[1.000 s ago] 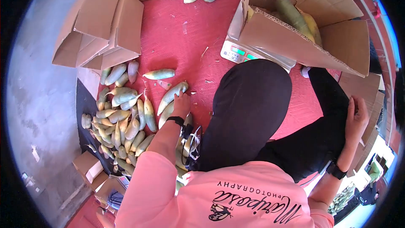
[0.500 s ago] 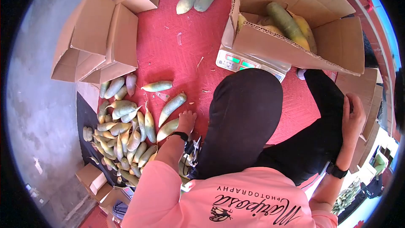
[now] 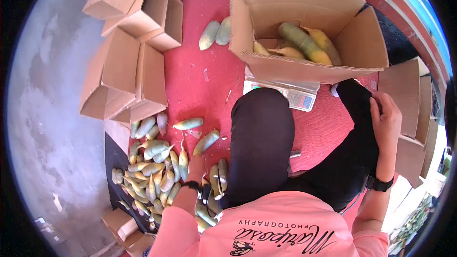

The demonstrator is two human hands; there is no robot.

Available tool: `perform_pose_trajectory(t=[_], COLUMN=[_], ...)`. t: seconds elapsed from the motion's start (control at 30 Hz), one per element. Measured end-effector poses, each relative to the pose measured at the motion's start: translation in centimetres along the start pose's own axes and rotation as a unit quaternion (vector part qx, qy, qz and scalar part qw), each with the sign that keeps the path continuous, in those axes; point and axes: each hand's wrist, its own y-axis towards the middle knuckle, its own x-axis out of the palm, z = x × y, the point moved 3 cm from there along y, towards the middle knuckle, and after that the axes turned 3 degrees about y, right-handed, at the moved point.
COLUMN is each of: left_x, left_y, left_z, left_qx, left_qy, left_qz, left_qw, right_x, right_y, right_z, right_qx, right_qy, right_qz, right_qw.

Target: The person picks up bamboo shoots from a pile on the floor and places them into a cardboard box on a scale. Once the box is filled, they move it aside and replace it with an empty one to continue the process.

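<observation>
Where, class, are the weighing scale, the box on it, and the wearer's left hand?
Weighing scale [image 3: 301, 100]: head view, on its keypad.
Box [image 3: 295, 72]: head view, on its near wall.
Left hand [image 3: 196, 167]: head view, on the back of the hand.

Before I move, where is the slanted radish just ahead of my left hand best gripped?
Probably its middle, left hand coming from above: the radish is long, rounded and lies slanted, with red mat showing along both sides.

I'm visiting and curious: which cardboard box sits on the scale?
The box at top, right of centre, holding vegetables: the white scale shows beneath it. Other boxes stand to either side, off the scale.
</observation>
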Motion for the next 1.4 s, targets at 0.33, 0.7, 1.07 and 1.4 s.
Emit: perform_pose_trajectory(t=[0.33, 0.7, 1.07, 1.4], left_x=[-16.8, -41.0, -45.1, -43.9], left_y=[-6.5, -10.2, 6.4, 7.2], left_z=[-6.5, 2.2, 23.5, 25.5], left_qx=[-0.161, 0.055, 0.215, 0.275], left_qy=[-0.284, -0.637, -0.706, -0.378], left_qz=[0.335, 0.533, 0.284, 0.380], left_qw=[0.884, 0.554, 0.613, 0.798], right_x=[-1.5, -2.6, -3.0, -3.1], right_y=[-0.4, -1.2, -1.6, -1.3], right_z=[0.7, 2.2, 3.0, 3.2], right_qx=[0.016, 0.015, 0.018, 0.023], right_qy=[0.067, 0.112, 0.148, 0.156], right_qz=[0.030, 0.068, 0.095, 0.097], right_qw=[0.997, 0.991, 0.984, 0.983])
